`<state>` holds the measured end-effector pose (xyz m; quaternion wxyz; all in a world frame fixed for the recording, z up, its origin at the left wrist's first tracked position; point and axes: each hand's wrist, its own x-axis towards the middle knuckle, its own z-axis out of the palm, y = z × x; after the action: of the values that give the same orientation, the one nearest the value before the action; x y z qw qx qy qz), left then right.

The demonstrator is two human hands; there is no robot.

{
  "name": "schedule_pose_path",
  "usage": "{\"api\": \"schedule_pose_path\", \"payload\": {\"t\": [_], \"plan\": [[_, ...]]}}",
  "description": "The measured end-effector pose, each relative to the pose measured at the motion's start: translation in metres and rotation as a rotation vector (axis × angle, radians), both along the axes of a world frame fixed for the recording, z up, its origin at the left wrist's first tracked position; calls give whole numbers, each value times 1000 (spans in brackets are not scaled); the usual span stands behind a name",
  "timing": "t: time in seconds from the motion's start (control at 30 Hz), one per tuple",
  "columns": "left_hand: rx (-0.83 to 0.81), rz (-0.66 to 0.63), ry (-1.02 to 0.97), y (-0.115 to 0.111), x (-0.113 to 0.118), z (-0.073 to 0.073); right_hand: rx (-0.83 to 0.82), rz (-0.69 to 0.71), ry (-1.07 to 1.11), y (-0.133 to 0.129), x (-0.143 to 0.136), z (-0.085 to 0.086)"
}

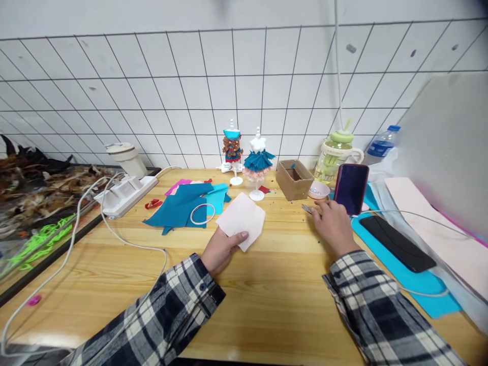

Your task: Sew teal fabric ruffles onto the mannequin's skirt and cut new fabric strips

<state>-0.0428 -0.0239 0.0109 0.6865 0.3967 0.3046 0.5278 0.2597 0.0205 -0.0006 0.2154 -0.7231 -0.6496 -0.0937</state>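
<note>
Left hand [220, 250] grasps pale pink fabric [243, 216]; right hand [334, 226], grip indeterminable, touches a metal tool [306, 208] toward the table's rear edge, where sideways drift could topple the smartphone [351, 188].

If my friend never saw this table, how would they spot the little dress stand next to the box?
Find the tiled wall, then the open cardboard box in front of it. The miniature white dress form stands just left of the box. Unlike the neighbouring dress form in turquoise and brown, it has a bare white top and a pink-edged blue skirt.
</note>
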Motion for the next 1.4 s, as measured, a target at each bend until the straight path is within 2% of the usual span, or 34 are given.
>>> {"api": "schedule_pose_path", "payload": {"t": [0.13,0.23,0.27,0.33,0.4,0.43,0.5,0.6,0.63,0.7,0.83,1.03,1.13,1.3,1.4], "plan": [[-29,18,-29,0,-1,3,-199,-39,-65,6,18,-14],[-43,-25,-63,-2,1,4,-200,-37,93,6,12,-14],[-40,-30,-71,-3,1,5,-173,-26,220,4,7,-11],[-24,-25,-84,-4,2,7,-108,50,607,-2,-10,-6],[-7,-23,-93,-4,2,8,-129,278,1140,-11,-34,0],[-2,-31,-93,-4,2,8,-206,389,1389,-17,-48,3],[-4,-69,-79,-4,2,7,-372,482,1760,-29,-73,8],[-13,-128,-34,-5,3,5,-649,624,1997,-42,-98,13],[-17,-137,-19,-5,3,4,-716,667,2009,-45,-102,14],[-25,-151,1,-5,2,2,-733,694,1983,-47,-104,14],[-36,-195,-14,-3,1,2,-552,610,1858,-43,-99,10],[-43,-218,-45,-3,2,3,-436,635,1485,-38,-99,6],[-60,-230,42,-2,4,-1,-399,655,1322,-38,-102,6],[-48,-99,333,3,2,-11,-371,600,1246,-39,-104,6],[1,-21,379,5,1,-9,-337,559,1242,-40,-103,8]]}}
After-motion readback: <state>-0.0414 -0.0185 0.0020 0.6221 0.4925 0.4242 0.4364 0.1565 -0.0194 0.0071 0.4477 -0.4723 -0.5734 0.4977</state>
